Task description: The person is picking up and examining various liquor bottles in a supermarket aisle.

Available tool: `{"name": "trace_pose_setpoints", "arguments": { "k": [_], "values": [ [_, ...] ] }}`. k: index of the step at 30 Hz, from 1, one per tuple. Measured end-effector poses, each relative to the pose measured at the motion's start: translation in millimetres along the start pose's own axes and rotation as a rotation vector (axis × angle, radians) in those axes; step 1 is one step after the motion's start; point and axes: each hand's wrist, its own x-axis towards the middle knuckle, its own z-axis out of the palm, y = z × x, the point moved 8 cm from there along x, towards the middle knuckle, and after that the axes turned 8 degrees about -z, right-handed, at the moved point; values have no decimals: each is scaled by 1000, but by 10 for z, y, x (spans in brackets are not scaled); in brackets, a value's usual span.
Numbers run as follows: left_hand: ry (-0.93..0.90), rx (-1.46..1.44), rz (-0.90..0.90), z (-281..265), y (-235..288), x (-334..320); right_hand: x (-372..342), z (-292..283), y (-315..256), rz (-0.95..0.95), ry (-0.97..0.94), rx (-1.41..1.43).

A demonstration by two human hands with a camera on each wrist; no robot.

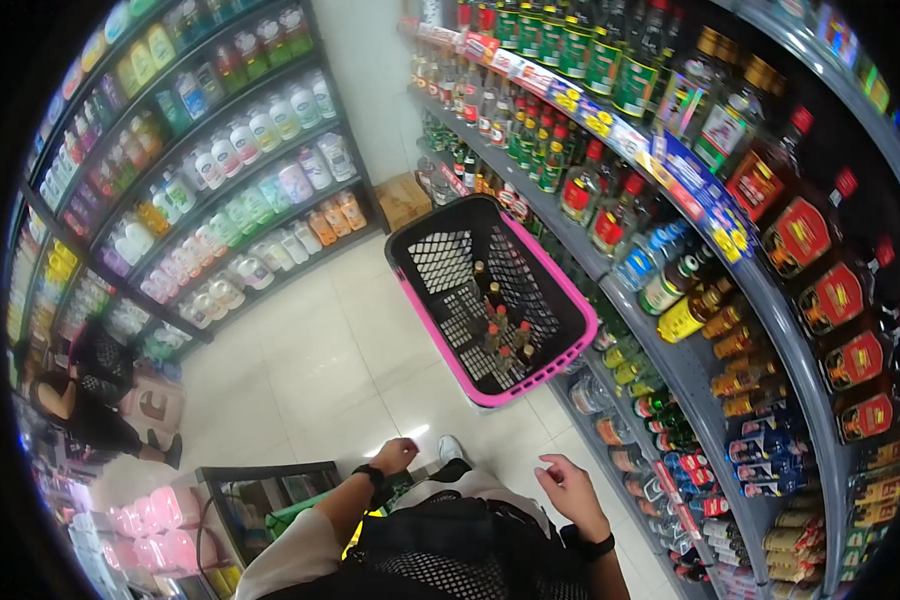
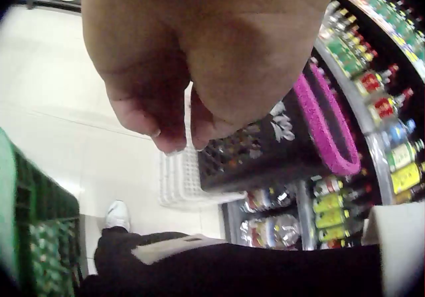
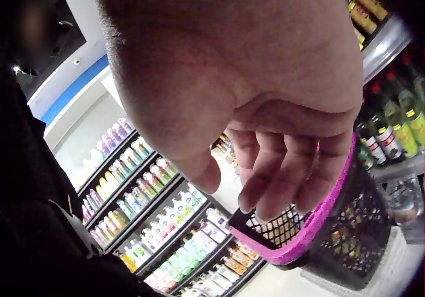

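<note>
A black basket with a pink rim [image 1: 575, 352] stands before me by the bottle shelves, with several small capped bottles [image 1: 494, 340] inside. My left hand [image 1: 396, 456] hangs in the air short of the basket, its fingers loosely curled around nothing. On the other side, my right hand [image 1: 572, 490] is held up with relaxed, bent fingers and nothing in them. In the right wrist view its fingers [image 3: 272, 184] overlap the pink rim [image 3: 309, 236]. From the left wrist, a white lattice crate [image 2: 178, 181] shows beneath the basket's black side [image 2: 265, 167].
Shelves of liquor bottles [image 1: 580, 195] curve along the right. Toiletry shelves [image 1: 260, 140] line the left, with a cardboard box [image 1: 404, 200] in the corner. Another person [image 1: 95, 400] is at far left. A green crate [image 2: 40, 224] stands by my left side, near pink packages [image 1: 170, 525].
</note>
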Motion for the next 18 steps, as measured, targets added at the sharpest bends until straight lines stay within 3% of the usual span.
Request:
{"name": "trace_pose_setpoints", "arguments": {
  "k": [3,4,8,10,13,15,18],
  "values": [
    [4,-162,-366,-456,-838,-71,603,517,-144,-63,-91,8],
    [93,-77,-265,-621,-1016,-83,783,694,-218,-97,-145,19],
    [319,-296,-453,-916,-1815,-433,1411,1205,-458,-191,-251,-19],
    [263,-406,-558,-841,-2137,-578,1658,1397,-474,-134,-310,11],
    [365,-402,-561,-694,-2369,-774,2020,1582,-348,-201,-269,4],
    [414,-572,-607,-585,-2503,-847,2323,1669,-180,-126,-285,-10],
    [426,-614,-684,-677,-2168,-1063,2800,1705,-50,-99,-266,-49]
  ]
}}
